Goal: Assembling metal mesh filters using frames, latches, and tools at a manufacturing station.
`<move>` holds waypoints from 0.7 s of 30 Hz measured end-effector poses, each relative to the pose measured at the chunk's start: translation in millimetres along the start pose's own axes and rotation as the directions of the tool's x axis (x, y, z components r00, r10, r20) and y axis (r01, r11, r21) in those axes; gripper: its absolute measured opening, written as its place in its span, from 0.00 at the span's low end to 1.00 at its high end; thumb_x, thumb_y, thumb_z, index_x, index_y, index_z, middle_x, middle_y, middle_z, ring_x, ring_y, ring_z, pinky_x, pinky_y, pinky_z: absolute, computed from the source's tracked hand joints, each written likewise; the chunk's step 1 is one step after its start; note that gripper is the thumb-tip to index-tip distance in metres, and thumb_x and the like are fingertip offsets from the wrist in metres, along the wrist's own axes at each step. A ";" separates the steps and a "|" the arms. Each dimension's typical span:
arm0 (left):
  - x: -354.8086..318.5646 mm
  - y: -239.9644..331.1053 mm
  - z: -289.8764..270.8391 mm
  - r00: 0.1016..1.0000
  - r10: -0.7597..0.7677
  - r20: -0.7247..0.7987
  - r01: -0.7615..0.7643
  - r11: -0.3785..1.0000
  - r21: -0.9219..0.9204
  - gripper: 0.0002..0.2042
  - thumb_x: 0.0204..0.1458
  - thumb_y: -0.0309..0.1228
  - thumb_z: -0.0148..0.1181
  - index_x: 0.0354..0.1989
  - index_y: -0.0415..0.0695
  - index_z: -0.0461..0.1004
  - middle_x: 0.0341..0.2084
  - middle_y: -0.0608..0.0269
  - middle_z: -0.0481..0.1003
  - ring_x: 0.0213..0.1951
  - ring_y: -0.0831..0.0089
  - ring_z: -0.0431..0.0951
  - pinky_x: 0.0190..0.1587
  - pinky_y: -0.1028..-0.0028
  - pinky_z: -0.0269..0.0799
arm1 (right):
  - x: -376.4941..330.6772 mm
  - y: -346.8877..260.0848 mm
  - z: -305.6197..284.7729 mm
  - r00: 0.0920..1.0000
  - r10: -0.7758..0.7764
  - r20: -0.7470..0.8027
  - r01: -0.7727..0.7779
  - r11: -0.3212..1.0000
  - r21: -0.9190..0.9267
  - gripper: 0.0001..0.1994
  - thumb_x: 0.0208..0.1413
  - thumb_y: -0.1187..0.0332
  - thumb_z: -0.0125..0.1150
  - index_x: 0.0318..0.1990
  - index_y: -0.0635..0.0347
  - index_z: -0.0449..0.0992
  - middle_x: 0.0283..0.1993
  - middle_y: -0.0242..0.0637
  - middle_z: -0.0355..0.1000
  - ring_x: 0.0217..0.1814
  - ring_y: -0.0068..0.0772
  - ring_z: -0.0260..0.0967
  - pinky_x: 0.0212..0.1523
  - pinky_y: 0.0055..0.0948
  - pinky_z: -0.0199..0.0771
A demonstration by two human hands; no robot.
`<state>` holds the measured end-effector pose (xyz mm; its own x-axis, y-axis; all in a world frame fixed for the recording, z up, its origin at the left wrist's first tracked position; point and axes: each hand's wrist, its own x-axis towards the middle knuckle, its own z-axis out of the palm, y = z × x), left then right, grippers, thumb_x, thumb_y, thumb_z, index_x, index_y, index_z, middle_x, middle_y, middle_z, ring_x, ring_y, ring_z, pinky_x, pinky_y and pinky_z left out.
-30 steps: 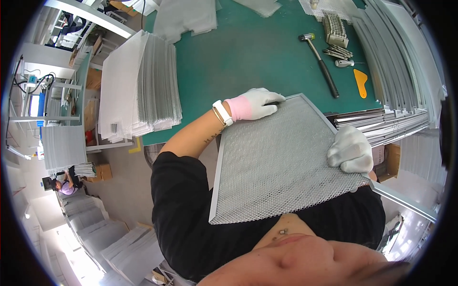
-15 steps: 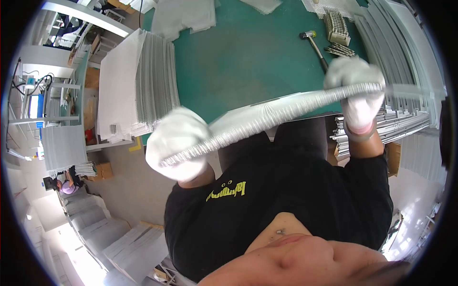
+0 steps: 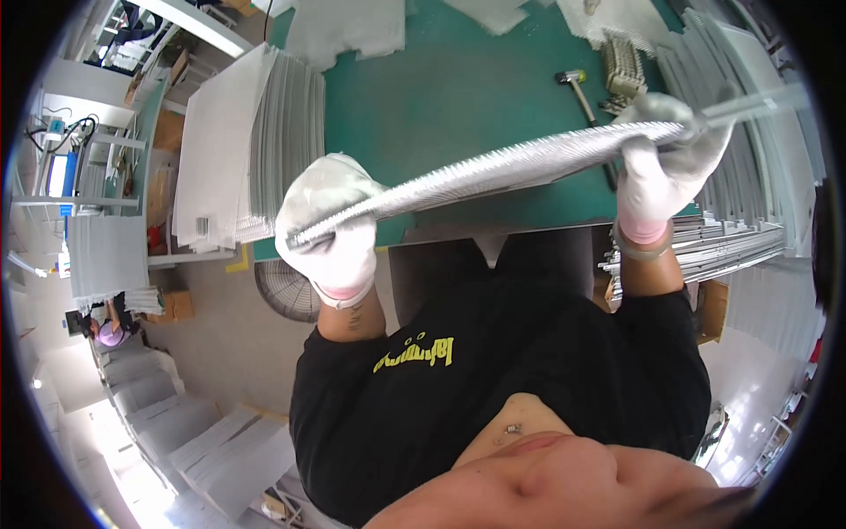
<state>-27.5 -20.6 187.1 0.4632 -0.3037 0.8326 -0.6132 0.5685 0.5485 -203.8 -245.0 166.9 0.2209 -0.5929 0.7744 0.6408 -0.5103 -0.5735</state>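
Both of my hands wear white work gloves and hold a thin silver sheet with a ridged edge (image 3: 520, 163) in front of my body. It is raised above the green table and tilted, its right end higher in the picture. My left hand (image 3: 330, 220) is closed around the sheet's left end. Around its right end, the fingers of my right hand (image 3: 670, 172) are closed too. A pale, blurred strip (image 3: 758, 104) sticks out to the right beyond that hand; whether it is gripped as well is unclear.
A tall stack of pale sheets (image 3: 286, 141) stands at the green table's (image 3: 423, 79) left side. Beyond my right hand lie a hammer (image 3: 577, 93) and a row of small beige parts (image 3: 622, 66). Metal strips (image 3: 723, 242) are piled at the right. A round fan (image 3: 286, 291) is on the floor.
The sheet has moved slightly up in the picture, away from my body, and shows more of its ridged face. My right hand has turned, and the fan has come into sight.
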 end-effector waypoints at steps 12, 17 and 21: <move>2.4 -10.8 -13.4 0.965 -0.261 -0.013 0.261 0.965 -0.002 0.08 0.47 0.15 0.59 0.36 0.34 0.74 0.31 0.60 0.76 0.35 0.75 0.74 0.43 0.77 0.69 | 114.3 -59.6 -11.9 0.506 0.138 0.851 0.265 0.914 -0.306 0.15 0.48 0.76 0.65 0.46 0.66 0.79 0.41 0.43 0.79 0.42 0.42 0.78 0.46 0.31 0.76; 8.0 -5.6 -18.5 0.960 -0.275 0.044 0.276 0.961 -0.013 0.06 0.45 0.14 0.59 0.32 0.34 0.75 0.30 0.61 0.75 0.34 0.76 0.74 0.39 0.78 0.69 | 131.3 -92.5 8.9 0.366 0.312 0.877 0.270 0.866 -0.421 0.17 0.48 0.79 0.63 0.48 0.65 0.77 0.47 0.44 0.78 0.48 0.43 0.78 0.48 0.30 0.77; 7.6 -5.5 -19.9 0.967 -0.226 0.119 0.225 0.974 0.026 0.05 0.46 0.15 0.60 0.33 0.33 0.76 0.29 0.61 0.75 0.32 0.78 0.73 0.36 0.79 0.68 | 131.9 -85.5 19.2 0.273 0.085 0.958 0.452 0.868 -0.206 0.25 0.43 0.85 0.61 0.53 0.64 0.76 0.42 0.46 0.77 0.39 0.46 0.77 0.41 0.37 0.78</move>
<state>-7.8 -10.7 188.9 0.5104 -0.5133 0.6899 -0.5097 0.4656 0.7235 -215.3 -267.6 323.2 0.8194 0.3918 0.4184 0.5047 -0.8391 -0.2028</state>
